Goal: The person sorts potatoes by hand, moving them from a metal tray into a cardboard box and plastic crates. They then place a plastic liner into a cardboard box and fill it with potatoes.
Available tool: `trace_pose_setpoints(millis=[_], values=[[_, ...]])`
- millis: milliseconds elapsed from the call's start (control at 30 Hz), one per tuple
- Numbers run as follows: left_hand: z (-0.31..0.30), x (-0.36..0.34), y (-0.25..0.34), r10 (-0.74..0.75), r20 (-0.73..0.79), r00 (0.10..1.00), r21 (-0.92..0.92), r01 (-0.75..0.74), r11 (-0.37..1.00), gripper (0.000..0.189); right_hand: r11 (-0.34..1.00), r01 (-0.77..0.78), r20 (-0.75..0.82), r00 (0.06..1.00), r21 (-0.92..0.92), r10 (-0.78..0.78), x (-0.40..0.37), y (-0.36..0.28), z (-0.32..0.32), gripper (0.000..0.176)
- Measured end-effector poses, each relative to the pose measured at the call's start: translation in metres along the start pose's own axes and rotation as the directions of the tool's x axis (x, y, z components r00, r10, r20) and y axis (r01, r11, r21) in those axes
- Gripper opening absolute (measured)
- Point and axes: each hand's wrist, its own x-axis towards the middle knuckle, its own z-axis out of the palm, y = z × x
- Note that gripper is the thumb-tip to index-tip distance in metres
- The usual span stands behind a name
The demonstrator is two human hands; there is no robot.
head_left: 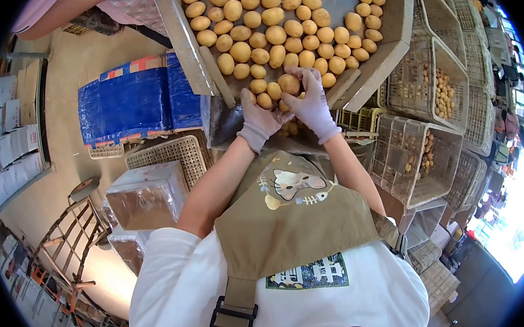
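At the tray [387, 51] amid crates [432, 153], left hand [259, 120] and right hand [312, 105], fingers [313, 79] around fruit [289, 84]

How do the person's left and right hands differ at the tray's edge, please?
The right hand reaches farther up the tray than the left hand. The right hand's fingers curve round a yellow fruit; the left hand's curl low at the lip. Both wear pale gloves.
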Motion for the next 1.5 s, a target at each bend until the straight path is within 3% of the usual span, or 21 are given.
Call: trace_pose_setpoints(millis=[233, 367, 433, 500, 567, 667, 700, 767, 833, 933, 1000, 1033, 1067, 1133, 1167, 1200, 1267, 1300, 1400, 1433, 1500], values=[[0.007, -0.008, 0.005, -0.045, 0.051, 0.998, -0.042, 0.047, 0.998, 0.08, 0.999, -0.036, -0.071, 0.997, 0.007, 0.037, -0.008, -0.011, -0.018, 0.048], [0.003, -0.007, 0.008, -0.014, 0.163, 0.987, -0.054, 0.023, 0.998, 0.075, 0.991, 0.084, -0.19, 0.976, -0.107, -0.103, -0.037, -0.013, -0.047, 0.049], [0.004, -0.014, 0.012, -0.014, 0.106, 0.994, -0.08, 0.023, 0.997, 0.073, 0.987, 0.053, -0.23, 0.969, -0.151, -0.087, -0.075, -0.002, -0.076, 0.046], [0.006, -0.015, 0.014, -0.011, 0.075, 0.997, -0.102, 0.018, 0.995, 0.072, 0.924, -0.136, -0.193, 0.979, -0.358, 0.07, -0.119, 0.033, -0.105, 0.045], [0.006, -0.014, 0.012, -0.015, 0.063, 0.998, -0.114, 0.022, 0.993, 0.07, 0.645, -0.384, -0.15, 0.909, -0.661, 0.388, -0.154, 0.068, -0.12, 0.036], [0.0, -0.009, 0.01, -0.02, 0.071, 0.997, -0.12, 0.029, 0.992, 0.068, 0.811, -0.236, -0.228, 0.965, -0.535, 0.13, -0.148, 0.065, -0.119, 0.027], [-0.004, -0.01, 0.007, -0.025, 0.064, 0.998, -0.1, 0.032, 0.994, 0.066, 0.9, -0.306, -0.28, 0.934, -0.31, 0.221, -0.121, 0.023, -0.105, 0.02], [-0.007, -0.003, 0.007, -0.023, 0.071, 0.997, -0.05, 0.026, 0.998, 0.063, 0.921, -0.018, -0.192, 0.979, -0.389, -0.062, -0.078, -0.011, -0.083, 0.023], [-0.012, 0.001, 0.004, -0.017, 0.021, 1.0, 0.062, 0.016, 0.998, 0.059, 0.84, 0.254, -0.1, 0.935, -0.479, -0.34, -0.041, -0.02, -0.06, 0.032], [-0.018, -0.001, 0.008, -0.053, -0.158, 0.986, 0.198, 0.085, 0.976, 0.052, 0.673, 0.217, 0.238, 0.969, -0.707, -0.063, -0.004, 0.009, -0.056, 0.047], [-0.013, -0.009, 0.008, 0.019, -0.359, 0.933, 0.319, 0.104, 0.942, 0.052, 0.719, 0.137, -0.042, 0.973, -0.681, -0.226, 0.021, 0.028, -0.056, 0.048], [-0.013, -0.015, 0.008, 0.033, -0.257, 0.966, 0.327, 0.055, 0.943, 0.054, 0.636, 0.078, -0.079, 0.973, -0.768, -0.215, 0.029, 0.032, -0.053, 0.051], [-0.016, -0.014, 0.008, 0.057, -0.23, 0.972, 0.325, 0.022, 0.945, 0.056, 0.589, 0.126, 0.206, 0.976, -0.799, 0.07, 0.034, 0.032, -0.053, 0.057], [-0.022, -0.01, 0.011, 0.104, -0.179, 0.978, 0.336, -0.038, 0.941, 0.06, 0.477, 0.294, 0.367, 0.928, -0.828, 0.065, 0.022, 0.027, -0.05, 0.059], [-0.005, -0.016, 0.009, 0.149, -0.28, 0.948, 0.353, -0.043, 0.935, 0.069, 0.626, 0.249, 0.415, 0.9, -0.739, 0.132, 0.035, 0.034, -0.059, 0.055], [0.001, -0.019, 0.013, 0.11, -0.27, 0.957, 0.296, -0.026, 0.955, 0.072, 0.749, 0.186, 0.475, 0.859, -0.636, 0.19, 0.05, 0.039, -0.069, 0.052], [0.013, -0.026, 0.019, 0.023, -0.241, 0.97, 0.185, 0.023, 0.983, 0.079, 0.869, 0.011, 0.091, 0.995, -0.495, 0.039, 0.057, 0.044, -0.067, 0.053], [0.027, -0.031, 0.016, 0.057, -0.167, 0.984, 0.201, -0.023, 0.979, 0.086, 0.701, 0.038, 0.081, 0.996, -0.712, 0.029, 0.054, 0.03, -0.057, 0.058], [0.019, -0.022, 0.021, 0.031, -0.105, 0.994, 0.015, -0.03, 0.999, 0.087, 0.655, 0.163, 0.32, 0.939, -0.738, 0.127, 0.031, 0.02, -0.033, 0.071], [0.022, -0.022, 0.02, 0.034, -0.262, 0.964, 0.012, -0.031, 0.999, 0.087, 0.68, 0.203, 0.372, 0.921, -0.705, 0.111, 0.024, 0.021, -0.037, 0.071], [0.02, -0.027, 0.017, 0.03, -0.105, 0.994, 0.061, -0.023, 0.998, 0.081, 0.642, 0.297, 0.472, 0.874, -0.707, 0.117, 0.012, 0.026, -0.046, 0.063]])
